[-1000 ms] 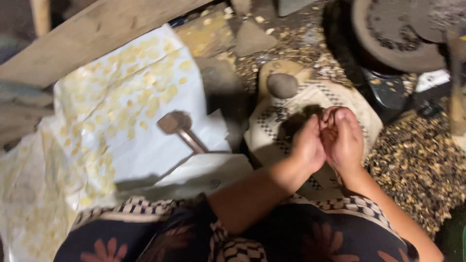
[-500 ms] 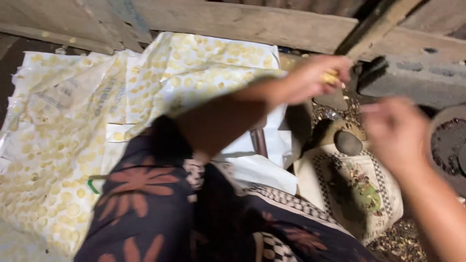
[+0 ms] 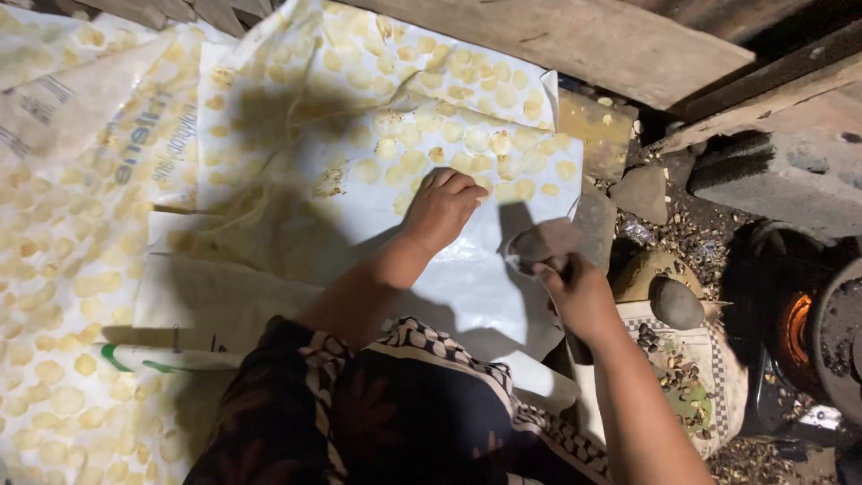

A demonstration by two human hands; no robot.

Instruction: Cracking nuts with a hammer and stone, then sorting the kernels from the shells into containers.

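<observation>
The left hand (image 3: 442, 208) lay palm down, fingers loosely spread, on a white plastic sheet (image 3: 467, 278), its fingertips just beside a row of pale yellow flattened discs (image 3: 422, 162) laid out across the sheet. The right hand (image 3: 575, 292) was closed around the handle of a small mallet (image 3: 541, 244), whose blunt head hung just above the sheet's right edge. Between the two hands a bare white stretch of sheet stayed free of discs; toward the top and left the discs crowded close together, leaving little open room. The sheet's right edge ended near a flat stone slab (image 3: 597, 224). Beyond it a smooth round stone (image 3: 675, 303) sat on a patterned cloth (image 3: 709, 368) strewn with dark husks. A rough wooden plank (image 3: 584, 40) bounded the top edge, and an ember glowed in a dark stove (image 3: 795, 328) at far right. The floor there was littered with shell fragments.
</observation>
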